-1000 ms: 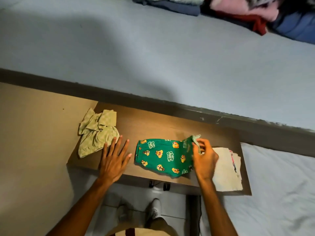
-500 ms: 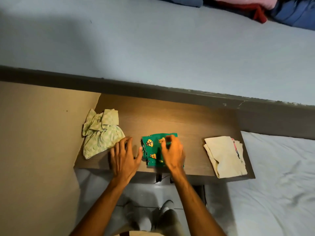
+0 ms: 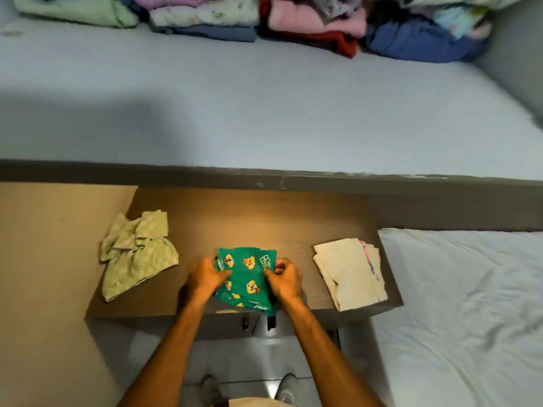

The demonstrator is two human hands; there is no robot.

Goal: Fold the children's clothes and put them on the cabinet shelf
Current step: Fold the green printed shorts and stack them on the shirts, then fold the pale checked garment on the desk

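A folded green garment with cartoon prints (image 3: pixel 248 279) is held over the front edge of the brown wooden table (image 3: pixel 264 218). My left hand (image 3: pixel 205 274) grips its left side and my right hand (image 3: pixel 285 276) grips its right side. A crumpled pale green garment (image 3: pixel 135 254) lies on the table to the left. A folded cream garment (image 3: pixel 349 271) lies at the table's right end. The grey shelf (image 3: pixel 264 107) stretches beyond the table, with stacks of folded clothes (image 3: pixel 293 22) along its back.
A bed with a white sheet (image 3: pixel 470 318) is at the right. A beige panel (image 3: pixel 44 274) flanks the table on the left. My feet (image 3: pixel 285 389) stand on the tiled floor below the table.
The green garment went from spread out to folded small; both hands now grip its sides and have lifted it toward the table's front edge. The view has tilted up, showing the shelf's clothes.
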